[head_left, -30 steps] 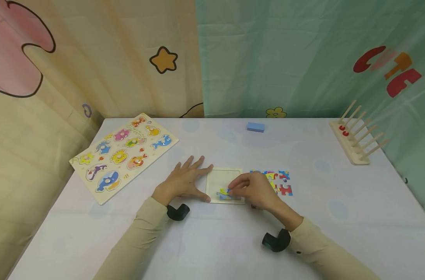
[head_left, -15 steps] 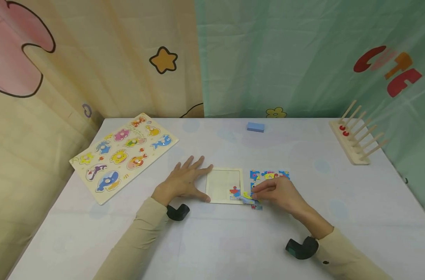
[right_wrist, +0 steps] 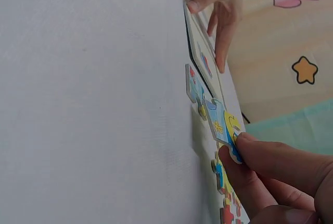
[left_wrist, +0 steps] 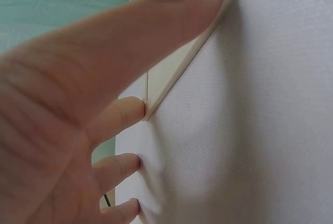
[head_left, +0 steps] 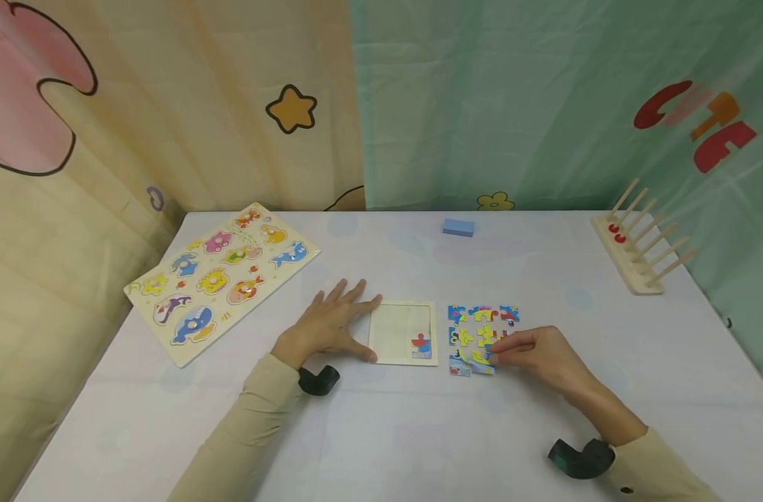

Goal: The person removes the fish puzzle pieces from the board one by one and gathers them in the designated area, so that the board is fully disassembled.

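Note:
My right hand (head_left: 545, 359) pinches a blue and yellow puzzle piece (right_wrist: 218, 122) between thumb and fingers. In the right wrist view the piece is tilted and raised off the table. Loose puzzle pieces (head_left: 484, 314) lie in rows beneath and beyond it, to the right of a square wooden puzzle tray (head_left: 434, 317). One red and blue piece (head_left: 422, 346) sits in the tray's lower right corner. My left hand (head_left: 330, 324) is spread at the tray's left side, its thumb and index fingertip touching the edge. The left wrist view shows the thumb on the rim.
A wooden peg puzzle board (head_left: 221, 279) with sea animals lies at the back left. A blue block (head_left: 459, 228) rests near the table's back edge. At the right stands a wooden rack (head_left: 632, 258) with upright pegs and two red beads.
My right hand has lifted the blue and yellow piece out of the tray and carried it right, over the loose pieces. The left hand has stayed in place.

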Motion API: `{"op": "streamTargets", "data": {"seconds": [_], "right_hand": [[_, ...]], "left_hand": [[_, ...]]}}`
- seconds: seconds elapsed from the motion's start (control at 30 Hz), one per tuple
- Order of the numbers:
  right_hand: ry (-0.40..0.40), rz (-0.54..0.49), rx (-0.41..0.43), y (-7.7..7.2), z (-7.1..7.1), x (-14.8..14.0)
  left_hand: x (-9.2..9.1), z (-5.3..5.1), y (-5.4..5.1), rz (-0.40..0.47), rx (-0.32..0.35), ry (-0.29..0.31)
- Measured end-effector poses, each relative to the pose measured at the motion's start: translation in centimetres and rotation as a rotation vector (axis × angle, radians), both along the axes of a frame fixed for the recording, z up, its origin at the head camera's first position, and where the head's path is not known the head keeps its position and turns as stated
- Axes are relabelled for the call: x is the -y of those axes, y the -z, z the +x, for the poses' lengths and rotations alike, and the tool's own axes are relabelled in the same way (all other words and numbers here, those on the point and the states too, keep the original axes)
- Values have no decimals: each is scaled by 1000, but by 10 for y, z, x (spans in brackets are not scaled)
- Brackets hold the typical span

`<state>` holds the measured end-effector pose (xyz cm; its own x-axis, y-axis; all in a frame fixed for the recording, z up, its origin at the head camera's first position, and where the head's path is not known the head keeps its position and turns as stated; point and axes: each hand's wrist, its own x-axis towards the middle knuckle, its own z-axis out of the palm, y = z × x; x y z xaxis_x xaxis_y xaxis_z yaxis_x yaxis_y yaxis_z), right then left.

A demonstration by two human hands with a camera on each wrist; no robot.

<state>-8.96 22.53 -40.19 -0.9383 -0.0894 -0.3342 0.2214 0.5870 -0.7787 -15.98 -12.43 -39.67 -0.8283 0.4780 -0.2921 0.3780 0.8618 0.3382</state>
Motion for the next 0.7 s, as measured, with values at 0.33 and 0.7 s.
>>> {"op": "streamTargets", "data": {"seconds": [0.33,0.7], "right_hand": [[-3,45,1,2,4,-6],[-43,192,-109,0,6,-1]], "left_hand": [[0,0,-1,3,6,1],[0,0,-1,-3,11,1]]}}
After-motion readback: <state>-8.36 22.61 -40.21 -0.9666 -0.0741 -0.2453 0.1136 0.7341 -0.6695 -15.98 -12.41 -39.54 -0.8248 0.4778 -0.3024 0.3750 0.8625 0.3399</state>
